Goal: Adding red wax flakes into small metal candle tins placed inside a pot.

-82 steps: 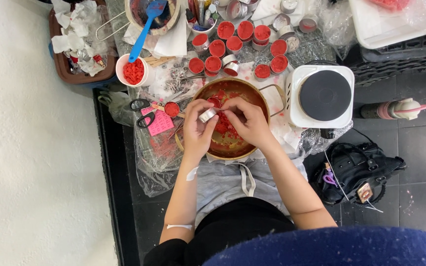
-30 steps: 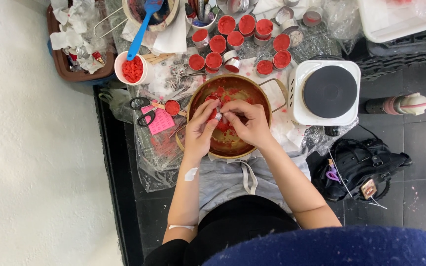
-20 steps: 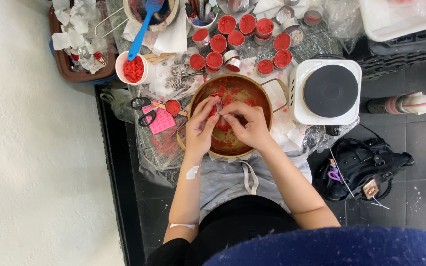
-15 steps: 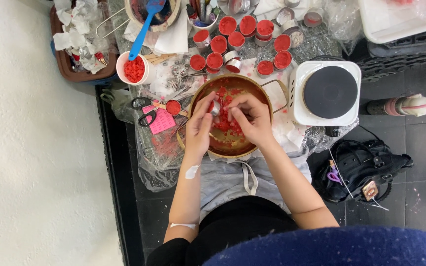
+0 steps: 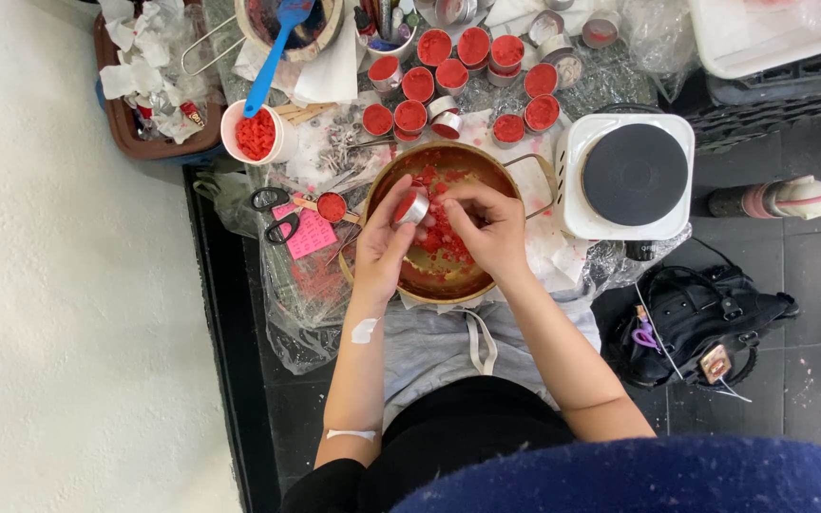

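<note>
My left hand (image 5: 382,245) holds a small round metal tin (image 5: 413,206) tilted over a copper-coloured pot (image 5: 387,180) that has red wax pieces (image 5: 445,237) in it. My right hand (image 5: 488,228) is curled over the pot just right of the tin, its fingertips at the tin's rim and in the red pieces. Both hands sit above the pot's middle. A white patch is stuck on my left forearm.
Several small tins filled with red wax (image 5: 451,75) stand beyond the pot. A white electric hotplate (image 5: 631,177) sits to the right. A white cup of red pieces (image 5: 257,134), scissors (image 5: 275,213), a pink note (image 5: 308,233) and a blue spatula (image 5: 275,49) lie left. A black bag (image 5: 705,324) is on the floor.
My hands have stayed over the pot, shifting slightly; the tin in my left hand is now tilted and more visible, with my right fingers working at it.
</note>
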